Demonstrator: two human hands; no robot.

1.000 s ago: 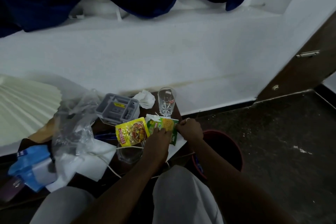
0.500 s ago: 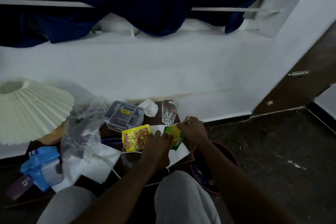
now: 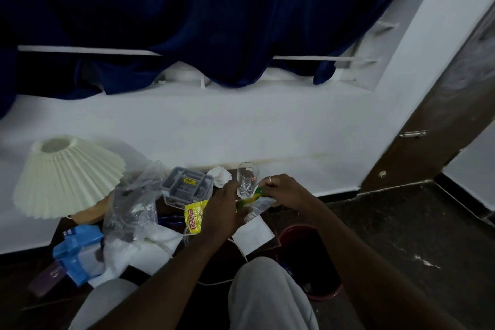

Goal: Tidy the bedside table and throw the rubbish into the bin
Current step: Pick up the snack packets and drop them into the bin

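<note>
Your left hand (image 3: 222, 211) and right hand (image 3: 285, 190) both pinch the green wrapper (image 3: 253, 198) just before the glass (image 3: 247, 177). Yellow Everest packet (image 3: 193, 215) lies left of the glass, red bin (image 3: 297, 229) to its near right.

yellow packet (image 3: 195, 215), navy curtain (image 3: 203, 13), cream pleated lampshade (image 3: 67, 175)

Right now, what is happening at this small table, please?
A person sits at the cluttered bedside table. The right hand and the left hand together hold a green wrapper, just in front of the glass. A yellow packet lies beside the left hand. The wrapper is not yet in the red bin on the floor.
</note>
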